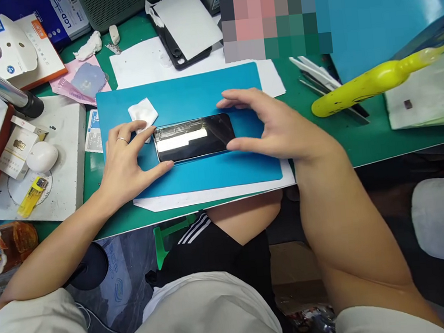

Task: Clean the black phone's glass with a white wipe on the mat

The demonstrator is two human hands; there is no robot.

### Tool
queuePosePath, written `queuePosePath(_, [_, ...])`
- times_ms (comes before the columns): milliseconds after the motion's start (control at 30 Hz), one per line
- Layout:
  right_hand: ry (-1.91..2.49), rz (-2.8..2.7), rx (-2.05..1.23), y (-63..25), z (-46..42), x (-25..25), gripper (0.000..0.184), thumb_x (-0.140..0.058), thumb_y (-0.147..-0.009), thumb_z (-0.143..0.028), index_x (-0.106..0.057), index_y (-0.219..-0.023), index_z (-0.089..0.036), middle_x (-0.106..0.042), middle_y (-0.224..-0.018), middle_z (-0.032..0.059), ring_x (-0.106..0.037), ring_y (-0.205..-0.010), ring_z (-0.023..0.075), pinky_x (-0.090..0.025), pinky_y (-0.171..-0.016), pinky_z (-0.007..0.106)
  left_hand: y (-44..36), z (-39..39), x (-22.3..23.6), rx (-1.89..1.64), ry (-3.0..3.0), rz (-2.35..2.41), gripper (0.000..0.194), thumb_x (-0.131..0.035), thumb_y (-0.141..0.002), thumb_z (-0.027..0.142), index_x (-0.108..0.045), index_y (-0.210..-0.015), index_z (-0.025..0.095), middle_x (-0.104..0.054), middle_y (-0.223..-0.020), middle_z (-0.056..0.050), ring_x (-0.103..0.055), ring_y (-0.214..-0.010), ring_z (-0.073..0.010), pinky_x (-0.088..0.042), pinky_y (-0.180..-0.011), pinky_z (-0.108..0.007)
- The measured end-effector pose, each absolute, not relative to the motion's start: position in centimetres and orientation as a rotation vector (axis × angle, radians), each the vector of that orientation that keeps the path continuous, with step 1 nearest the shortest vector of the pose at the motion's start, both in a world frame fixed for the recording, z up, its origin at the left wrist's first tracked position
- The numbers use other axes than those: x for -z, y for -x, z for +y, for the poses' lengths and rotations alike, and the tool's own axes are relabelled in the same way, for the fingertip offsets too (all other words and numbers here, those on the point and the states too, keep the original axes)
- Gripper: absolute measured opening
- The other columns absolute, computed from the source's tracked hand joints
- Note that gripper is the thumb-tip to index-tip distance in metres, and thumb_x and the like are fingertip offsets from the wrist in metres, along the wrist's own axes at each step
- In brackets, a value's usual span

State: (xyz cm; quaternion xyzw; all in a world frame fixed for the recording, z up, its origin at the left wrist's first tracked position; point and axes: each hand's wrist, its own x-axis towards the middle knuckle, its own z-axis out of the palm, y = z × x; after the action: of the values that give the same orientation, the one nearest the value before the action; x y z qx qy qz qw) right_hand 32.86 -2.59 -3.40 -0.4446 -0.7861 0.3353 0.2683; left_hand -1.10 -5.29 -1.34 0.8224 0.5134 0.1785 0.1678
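A black smartphone (200, 146) lies face up on a blue mat (207, 177), with bright light reflected in its glossy screen. My left hand (125, 157) is at the phone's left end, thumb at the near edge and index finger at the far left corner, gripping across its width. At the other end, my right hand (276, 124) is spread, its thumb touching the near right corner and its fingers held apart beyond the far edge. A crumpled white wipe (144, 111) rests on the mat behind my left fingers, partly covered by them.
On the left are a white plate-like device (67, 150), a yellow lighter (32, 197), a cigarette box (19, 146) and a white rounded case (42, 156). A black phone frame (180, 58) lies behind the mat. To the right is a yellow bottle (359, 90) with a narrow nozzle.
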Motion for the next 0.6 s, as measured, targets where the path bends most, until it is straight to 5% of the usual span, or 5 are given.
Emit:
queuePosePath(200, [1.219,-2.224,-0.908,-32.49,-2.83,2.8,0.091,-0.079,-0.084,-0.068,-0.041,-0.164,-0.044,-0.063,-0.154,0.0054,-0.051,-0.145,0.0468,-0.044,-0.124,0.073,0.91,-5.24,1.07,-0.488,-2.329,1.478,0.071,-0.069,-0.091,0.074,-0.065,-0.146,0.031,-0.057,-0.155,-0.011,-0.045,-0.147,-0.0411,-0.04,-0.124,-0.067])
queuePosePath(400, [1.203,-2.186,-0.916,-32.75,-2.62,3.31,0.096,-0.077,-0.086,-0.065,-0.035,-0.168,-0.037,-0.065,-0.151,0.0071,-0.055,-0.144,0.0441,-0.042,-0.125,0.07,0.53,-5.3,0.85,-0.486,-2.289,1.522,0.064,-0.064,-0.095,0.072,-0.07,-0.141,0.028,-0.059,-0.155,-0.009,-0.045,-0.148,-0.039,-0.039,-0.126,-0.063])
queuePosePath(600, [1.193,-2.089,-0.989,-32.87,-2.63,3.43,0.09,-0.079,-0.082,-0.07,-0.048,-0.161,-0.04,-0.069,-0.148,0.0054,-0.057,-0.146,0.0427,-0.041,-0.127,0.066,0.46,-5.29,0.82,-0.516,-2.265,1.527,0.056,-0.063,-0.098,0.064,-0.073,-0.138,0.026,-0.061,-0.155,-0.009,-0.045,-0.147,-0.0378,-0.038,-0.127,-0.062])
